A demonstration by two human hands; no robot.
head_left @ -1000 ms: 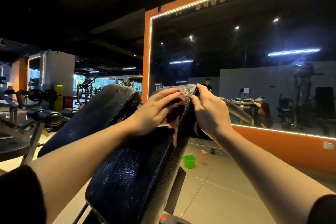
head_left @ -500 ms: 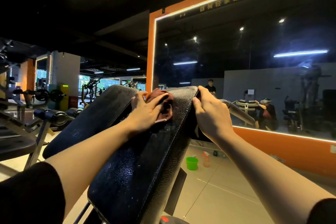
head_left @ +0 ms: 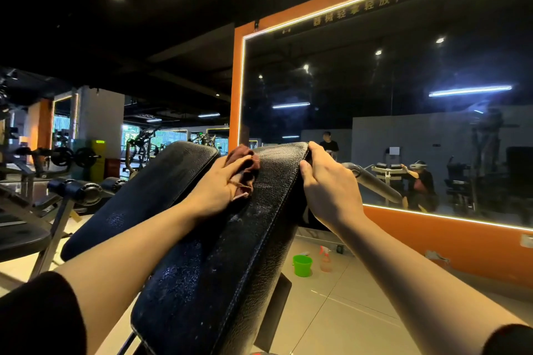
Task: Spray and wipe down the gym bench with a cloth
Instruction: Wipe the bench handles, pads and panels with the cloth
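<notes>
- Black textured leather gym bench pad (head_left: 230,253), tilted upward and speckled with wet droplets; landmark for everything below.
- Dark reddish-brown cloth (head_left: 245,170), bunched at the pad's upper left edge, in the gap beside a second black pad (head_left: 138,196) to the left.
- Left hand (head_left: 216,190) pressing that cloth onto the pad, fingers curled over it, grip closed around the fabric.
- Right hand (head_left: 328,184) clasping the pad's upper right edge, thumb on the top surface, fingers wrapped over the side.
- Small green plastic bucket (head_left: 302,265) on the tiled floor, right of the pad.
- Clear spray bottle (head_left: 326,259) just beside the bucket.
- Large orange-framed wall mirror (head_left: 403,109) behind the pad.
</notes>
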